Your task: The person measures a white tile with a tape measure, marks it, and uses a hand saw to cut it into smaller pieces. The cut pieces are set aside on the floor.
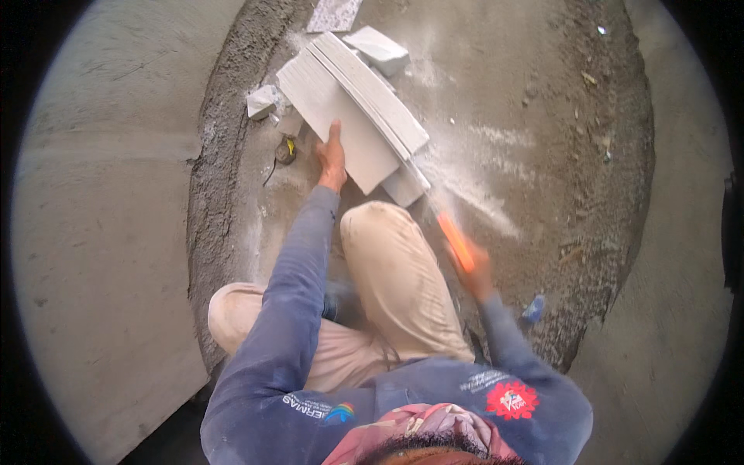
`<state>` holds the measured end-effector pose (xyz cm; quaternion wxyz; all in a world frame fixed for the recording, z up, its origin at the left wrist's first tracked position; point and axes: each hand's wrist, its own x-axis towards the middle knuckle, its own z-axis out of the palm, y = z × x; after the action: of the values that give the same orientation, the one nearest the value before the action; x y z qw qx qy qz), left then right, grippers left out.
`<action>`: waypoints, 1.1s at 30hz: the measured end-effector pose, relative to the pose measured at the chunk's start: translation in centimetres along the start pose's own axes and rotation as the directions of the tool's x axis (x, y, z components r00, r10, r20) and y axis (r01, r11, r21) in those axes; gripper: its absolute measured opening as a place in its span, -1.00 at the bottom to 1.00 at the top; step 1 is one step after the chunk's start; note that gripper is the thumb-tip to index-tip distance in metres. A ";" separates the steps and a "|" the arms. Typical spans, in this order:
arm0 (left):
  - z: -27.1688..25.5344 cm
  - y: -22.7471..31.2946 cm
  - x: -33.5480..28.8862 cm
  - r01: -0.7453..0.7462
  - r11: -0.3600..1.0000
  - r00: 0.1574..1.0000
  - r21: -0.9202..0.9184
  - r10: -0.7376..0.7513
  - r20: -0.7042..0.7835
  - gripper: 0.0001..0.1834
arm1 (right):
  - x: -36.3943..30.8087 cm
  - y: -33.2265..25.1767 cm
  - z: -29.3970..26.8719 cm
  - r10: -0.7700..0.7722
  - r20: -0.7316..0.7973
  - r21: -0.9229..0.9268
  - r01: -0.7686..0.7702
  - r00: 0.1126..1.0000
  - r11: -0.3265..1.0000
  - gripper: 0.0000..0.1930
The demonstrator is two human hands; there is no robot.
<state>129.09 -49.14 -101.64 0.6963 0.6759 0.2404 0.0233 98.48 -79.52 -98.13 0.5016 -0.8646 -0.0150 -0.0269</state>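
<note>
My left hand [333,164] grips the left edge of a pale grey slab [345,116], its thumb lying on top. Along the slab's right side runs a long, pale grooved strip [368,94]. A smaller pale piece [405,184] juts out beneath their near end. My right hand [474,267] is closed round the orange handle of a saw [456,240], both smeared by motion. The saw's thin blade points up and left to the near end of the pale pieces. Whether it touches them is too blurred to tell. White dust lies beside the cut end.
A yellow and black tape measure [286,150] lies left of the slab, near a broken white chunk [263,101]. A white block [377,49] and a speckled tile piece [334,14] lie beyond. Rough raised mortar [221,163] edges the floor; a blue scrap [534,308] lies at right.
</note>
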 end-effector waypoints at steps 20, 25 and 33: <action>3.1 0.3 -0.5 -0.156 0.987 0.986 0.033 0.158 -0.055 -0.17 | 12.3 -2.1 1.4 0.103 -0.040 0.196 -0.093 0.994 0.976 -0.47; 1.0 0.1 -0.2 0.005 1.000 1.000 0.007 -0.005 -0.009 -0.15 | 6.2 -0.8 1.9 0.108 0.010 0.043 -0.108 0.994 0.993 -0.46; 1.6 -1.7 1.6 -0.047 0.999 0.999 -0.025 0.047 -0.003 -0.16 | 13.9 -4.6 3.4 0.042 -0.072 0.059 -0.038 0.996 0.998 -0.52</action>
<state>130.63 -50.22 -103.77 0.7038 0.6724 0.2249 0.0435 112.17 -74.32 -94.92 0.5271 -0.8482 0.0200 -0.0483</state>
